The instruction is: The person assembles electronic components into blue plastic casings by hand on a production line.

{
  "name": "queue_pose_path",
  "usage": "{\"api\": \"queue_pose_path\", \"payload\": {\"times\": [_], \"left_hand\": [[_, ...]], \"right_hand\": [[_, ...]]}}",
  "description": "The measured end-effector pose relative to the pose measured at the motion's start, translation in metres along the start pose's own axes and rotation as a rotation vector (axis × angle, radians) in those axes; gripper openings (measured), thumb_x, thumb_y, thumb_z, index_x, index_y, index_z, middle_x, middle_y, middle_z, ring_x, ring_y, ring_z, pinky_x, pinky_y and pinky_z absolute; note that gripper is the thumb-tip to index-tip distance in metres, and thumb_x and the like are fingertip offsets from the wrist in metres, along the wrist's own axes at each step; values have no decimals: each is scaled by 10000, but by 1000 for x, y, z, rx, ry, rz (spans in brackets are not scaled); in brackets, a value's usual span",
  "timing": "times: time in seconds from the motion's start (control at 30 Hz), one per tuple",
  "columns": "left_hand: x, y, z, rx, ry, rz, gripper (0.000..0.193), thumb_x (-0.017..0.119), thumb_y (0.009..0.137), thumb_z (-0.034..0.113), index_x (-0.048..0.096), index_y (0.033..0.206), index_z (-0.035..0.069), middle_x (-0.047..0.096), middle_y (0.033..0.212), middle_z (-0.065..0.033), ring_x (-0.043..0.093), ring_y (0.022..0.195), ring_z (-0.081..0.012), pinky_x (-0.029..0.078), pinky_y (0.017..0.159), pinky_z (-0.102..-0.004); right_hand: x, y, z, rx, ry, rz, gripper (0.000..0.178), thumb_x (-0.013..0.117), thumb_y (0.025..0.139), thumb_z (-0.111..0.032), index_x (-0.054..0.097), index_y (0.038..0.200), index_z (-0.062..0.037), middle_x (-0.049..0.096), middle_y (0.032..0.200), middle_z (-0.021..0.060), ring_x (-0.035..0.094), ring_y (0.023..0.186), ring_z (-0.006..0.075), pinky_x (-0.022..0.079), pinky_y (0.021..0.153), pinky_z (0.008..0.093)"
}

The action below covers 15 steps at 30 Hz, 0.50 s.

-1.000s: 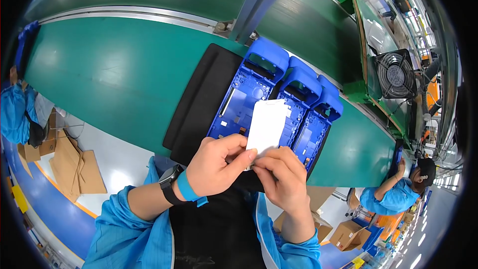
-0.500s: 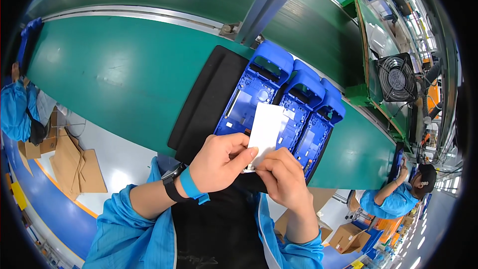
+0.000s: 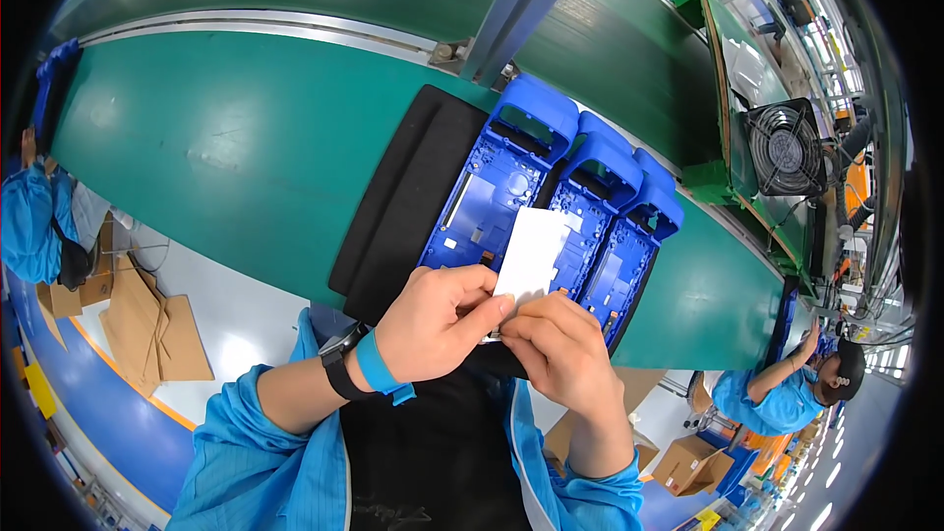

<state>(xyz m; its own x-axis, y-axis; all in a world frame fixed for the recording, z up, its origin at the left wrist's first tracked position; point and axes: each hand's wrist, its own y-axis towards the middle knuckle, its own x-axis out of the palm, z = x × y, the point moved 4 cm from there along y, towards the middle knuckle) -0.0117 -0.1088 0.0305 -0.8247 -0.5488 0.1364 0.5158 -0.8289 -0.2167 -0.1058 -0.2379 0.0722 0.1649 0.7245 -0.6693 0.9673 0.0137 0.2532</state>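
Observation:
My left hand (image 3: 438,323) grips the lower part of a white sheet (image 3: 532,251) between thumb and fingers. At the sheet's bottom end my right hand (image 3: 564,349) has its thumb and fingers pinched together; what is between them is too small to make out. The sheet stands up in front of blue plastic housings. Three are side by side: a left housing (image 3: 479,199), a middle housing (image 3: 580,206) and a right housing (image 3: 621,270). Each has a raised hooped far end and small fittings inside. The sheet hides part of the left and middle ones.
Under the housings lies a black mat (image 3: 405,192) on the green bench (image 3: 236,138). A metal post (image 3: 526,10) rises behind them. A fan (image 3: 784,147) stands at the right. Co-workers sit at both sides, one in a black cap (image 3: 848,371). Cardboard boxes (image 3: 693,467) are on the floor.
The white sheet has shifted slightly right and lower with my hands, which keep their pinched hold. The co-worker at the right has moved a hand.

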Motion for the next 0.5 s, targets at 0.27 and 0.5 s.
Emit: {"api": "queue_pose_path", "payload": {"times": [0.27,0.5], "left_hand": [[2,1,-8,-7,-90,58,183,624,969,120,651,914,-52,665,657,-86,561,562,-71,430,520,-252],[0,0,-8,-36,-140,46,186,625,975,121,650,926,-57,669,668,-73,563,580,-59,432,525,-249]], "right_hand": [[0,-2,2,-2,22,-15,189,792,694,30,685,849,11,668,849,108,648,721,264,518,623,342],[5,0,0,-32,8,-21,192,770,698,51,651,842,7,654,831,102,634,704,275,505,601,353]]}}
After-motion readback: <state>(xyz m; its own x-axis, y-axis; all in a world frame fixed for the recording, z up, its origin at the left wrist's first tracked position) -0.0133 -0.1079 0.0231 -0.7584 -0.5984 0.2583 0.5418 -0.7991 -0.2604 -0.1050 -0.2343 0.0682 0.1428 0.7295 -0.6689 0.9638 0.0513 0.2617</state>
